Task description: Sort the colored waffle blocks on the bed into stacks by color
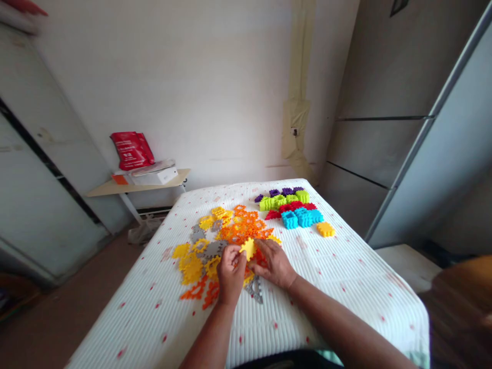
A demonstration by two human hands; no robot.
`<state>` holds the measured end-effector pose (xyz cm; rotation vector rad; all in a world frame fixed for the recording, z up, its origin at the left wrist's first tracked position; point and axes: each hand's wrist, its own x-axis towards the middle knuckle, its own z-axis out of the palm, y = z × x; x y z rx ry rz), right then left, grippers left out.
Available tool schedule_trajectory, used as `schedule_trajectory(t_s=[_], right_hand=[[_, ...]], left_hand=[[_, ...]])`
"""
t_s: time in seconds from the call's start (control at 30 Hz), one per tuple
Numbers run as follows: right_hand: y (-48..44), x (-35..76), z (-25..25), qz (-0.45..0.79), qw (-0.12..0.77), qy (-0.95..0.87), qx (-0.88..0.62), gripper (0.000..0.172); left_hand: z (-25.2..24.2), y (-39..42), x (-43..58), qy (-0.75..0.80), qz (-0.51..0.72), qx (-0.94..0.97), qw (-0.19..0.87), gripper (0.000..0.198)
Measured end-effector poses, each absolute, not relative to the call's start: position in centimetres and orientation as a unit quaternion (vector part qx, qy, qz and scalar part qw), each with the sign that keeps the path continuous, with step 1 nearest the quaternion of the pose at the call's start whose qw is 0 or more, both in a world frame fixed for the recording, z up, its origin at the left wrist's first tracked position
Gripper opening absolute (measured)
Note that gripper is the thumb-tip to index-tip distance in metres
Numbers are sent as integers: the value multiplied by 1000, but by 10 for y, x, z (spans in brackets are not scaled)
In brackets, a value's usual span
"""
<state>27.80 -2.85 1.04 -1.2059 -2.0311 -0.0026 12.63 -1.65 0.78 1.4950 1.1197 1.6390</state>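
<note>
Between my two hands a yellow toothed piece (248, 248) is held up over a loose pile. My left hand (231, 271) pinches its left edge, and my right hand (273, 264) has its fingers closed on the right side. Around and beyond them lie orange pieces (244, 225), yellow pieces (191, 266) and grey pieces (211, 249), mixed together. A grey triangular piece (254, 290) lies beneath my hands. Some of the pile is hidden behind my fingers.
On the cloth-covered table (154, 318), at the back right, stand rows of purple (287, 191), lime green (279, 201), red (292, 206) and blue pieces (302, 218). A small yellow stack (326, 229) sits nearer. A side table (100, 190) holds red bags (131, 150).
</note>
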Motion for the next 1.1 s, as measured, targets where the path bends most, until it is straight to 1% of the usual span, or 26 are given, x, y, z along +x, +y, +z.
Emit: schedule_trajectory(t_s=[0.1, 0.23, 0.4, 0.5, 0.63, 0.73, 0.83, 0.97, 1.1], right_hand=[[-30, 278, 16, 22, 373, -794, -480, 64], [-32, 280, 20, 49, 394, -785, -476, 64], [-33, 282, 17, 22, 413, -791, -451, 64], [-34, 281, 17, -6, 419, -798, -433, 59], [-29, 286, 19, -57, 420, -798, -429, 48], [-19, 315, 22, -112, 446, -739, -493, 40], [-11, 367, 23, -167, 471, -607, -618, 32], [-10, 435, 19, -178, 413, -491, -746, 32], [-13, 463, 11, -188, 376, -473, -774, 31]], left_hand=[[12, -17, 126, 433, 616, 555, 354, 23], [15, -18, 127, 426, 613, 532, 400, 29], [15, -17, 126, 430, 610, 516, 421, 32], [13, -16, 125, 431, 601, 516, 432, 33], [8, -15, 124, 433, 601, 522, 424, 34], [2, -12, 118, 447, 615, 523, 384, 37], [-6, -5, 109, 477, 626, 524, 325, 36], [-12, 1, 102, 488, 627, 526, 303, 35], [-14, 1, 101, 490, 626, 530, 294, 33]])
